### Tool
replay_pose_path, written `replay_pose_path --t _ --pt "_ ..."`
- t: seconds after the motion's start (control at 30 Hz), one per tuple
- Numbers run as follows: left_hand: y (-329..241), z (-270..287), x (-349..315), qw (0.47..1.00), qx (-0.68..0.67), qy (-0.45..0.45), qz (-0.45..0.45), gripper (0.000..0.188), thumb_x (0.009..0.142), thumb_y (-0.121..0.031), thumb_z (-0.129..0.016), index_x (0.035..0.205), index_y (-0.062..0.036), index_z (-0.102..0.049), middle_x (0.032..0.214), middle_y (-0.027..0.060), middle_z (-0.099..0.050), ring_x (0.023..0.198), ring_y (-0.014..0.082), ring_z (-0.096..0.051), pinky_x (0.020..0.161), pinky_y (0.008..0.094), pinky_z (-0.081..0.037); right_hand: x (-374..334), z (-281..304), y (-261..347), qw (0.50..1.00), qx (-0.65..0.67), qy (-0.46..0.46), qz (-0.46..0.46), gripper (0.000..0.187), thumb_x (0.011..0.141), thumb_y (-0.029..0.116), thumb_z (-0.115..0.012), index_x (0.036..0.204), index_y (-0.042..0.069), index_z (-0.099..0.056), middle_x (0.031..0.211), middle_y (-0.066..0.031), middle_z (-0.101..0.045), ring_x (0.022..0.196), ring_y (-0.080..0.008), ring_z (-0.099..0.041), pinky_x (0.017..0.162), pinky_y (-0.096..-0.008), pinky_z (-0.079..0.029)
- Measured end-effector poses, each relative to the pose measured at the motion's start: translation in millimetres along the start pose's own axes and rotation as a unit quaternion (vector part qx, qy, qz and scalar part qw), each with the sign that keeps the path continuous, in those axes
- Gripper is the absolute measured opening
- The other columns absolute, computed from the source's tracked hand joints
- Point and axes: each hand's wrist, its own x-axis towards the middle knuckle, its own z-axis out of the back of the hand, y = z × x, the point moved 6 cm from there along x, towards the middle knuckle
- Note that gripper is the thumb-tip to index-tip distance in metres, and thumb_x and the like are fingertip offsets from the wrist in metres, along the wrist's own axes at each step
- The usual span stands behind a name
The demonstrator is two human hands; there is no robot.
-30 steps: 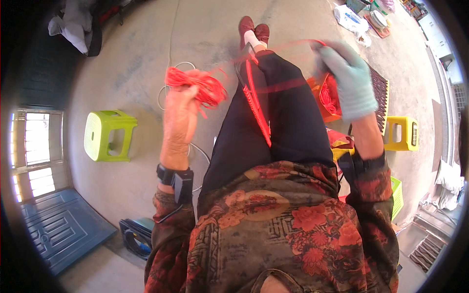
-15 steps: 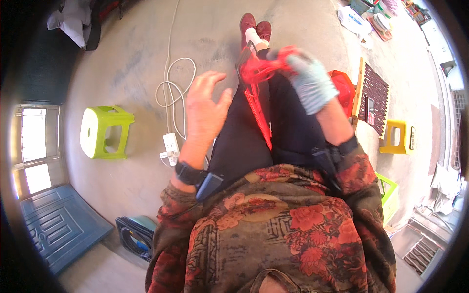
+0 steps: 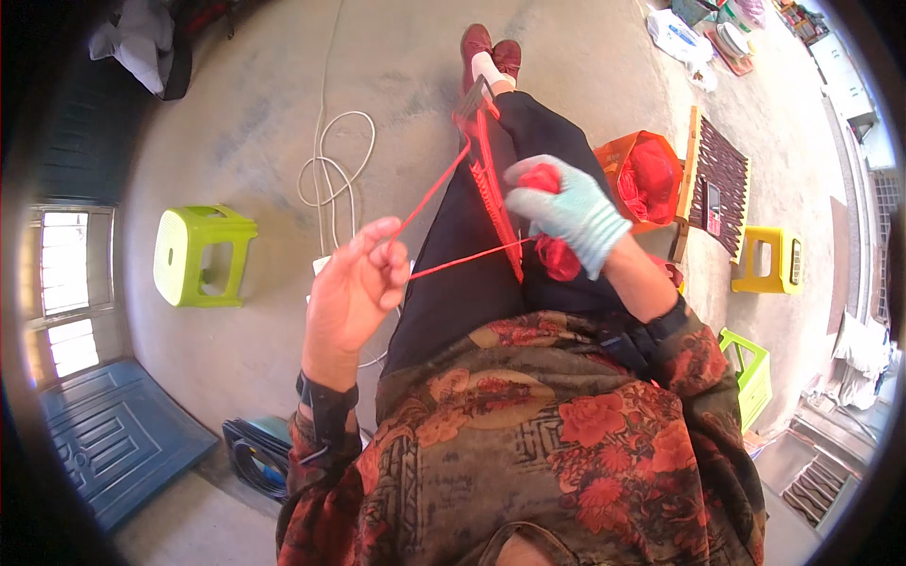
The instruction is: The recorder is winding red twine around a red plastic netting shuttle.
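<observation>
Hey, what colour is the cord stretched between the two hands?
The cord is bright red; it shows best in the head view.

the red cord (image 3: 472, 258) looks like soft, matt fibre, and so does its bundle (image 3: 559, 259). the pale glove (image 3: 580, 215) is textured knit cloth. the lime-green stool (image 3: 182, 257) is smooth, lightly glossy plastic, the yellow stool (image 3: 785, 264) likewise. the trousers (image 3: 453, 274) are plain matt cloth, the flowered top (image 3: 524, 443) soft printed fabric. the floor (image 3: 236, 358) resembles matt, stained concrete.
</observation>
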Motion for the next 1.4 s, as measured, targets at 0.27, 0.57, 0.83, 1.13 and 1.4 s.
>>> replay_pose_path --t 0.27,0.57,0.83,1.13,1.4 --pt "-13.0 31.9 -32.9 0.977 0.192 -0.094 -0.008 0.029 0.092 -0.023 -0.054 0.110 -0.0010 -0.057 0.066 -0.0001 -0.048 0.057 0.0098 -0.044 0.042 0.0210 -0.033 37.2 -28.4 13.7 0.961 -0.256 -0.045 0.099 0.047 0.076 0.037 -0.072 0.105 0.002 -0.061 0.088 -0.0211 -0.065 0.083 -0.0318 -0.064 0.076 -0.0349 -0.050" --pt "-15.6 -2.8 -45.6 0.977 0.203 0.071 0.004 0.018 0.090 -0.020 -0.059 0.093 -0.0020 -0.060 0.072 0.0060 -0.057 0.056 0.0115 -0.050 0.048 0.0243 -0.040 24.9 -17.0 -6.4 0.984 -0.139 -0.046 0.098 0.032 0.079 0.032 -0.070 0.095 0.005 -0.062 0.081 -0.0117 -0.065 0.076 -0.0214 -0.064 0.073 -0.0333 -0.051" --pt "-36.8 -56.7 68.9 0.958 0.175 0.048 -0.221 0.035 0.092 -0.013 -0.054 0.126 -0.0041 -0.051 0.115 0.0076 -0.059 0.102 0.0216 -0.059 0.079 0.0296 -0.052 18.3 44.5 55.8 0.843 -0.266 -0.280 0.374 0.022 0.086 0.026 -0.060 0.096 0.007 -0.064 0.088 -0.0139 -0.064 0.065 -0.0291 -0.063 0.061 -0.0375 -0.051" --pt "24.0 -3.5 130.2 0.949 0.281 -0.025 -0.138 0.024 0.093 -0.007 -0.054 0.116 -0.0044 -0.058 0.099 0.0026 -0.063 0.084 0.0125 -0.063 0.071 0.0292 -0.055 54.5 -11.9 24.1 0.988 -0.031 -0.076 0.130 0.050 0.084 0.032 -0.066 0.124 0.004 -0.051 0.100 -0.0168 -0.066 0.093 -0.0241 -0.065 0.082 -0.0324 -0.050" --pt "-4.5 50.3 98.3 0.990 0.016 -0.125 -0.057 0.019 0.088 -0.022 -0.062 0.099 -0.0064 -0.063 0.081 0.0015 -0.064 0.060 0.0093 -0.054 0.049 0.0229 -0.044 22.0 26.5 48.1 0.945 -0.169 -0.159 0.230 0.068 0.070 0.025 -0.078 0.125 0.001 -0.047 0.111 -0.0184 -0.062 0.101 -0.0285 -0.062 0.089 -0.0358 -0.049"
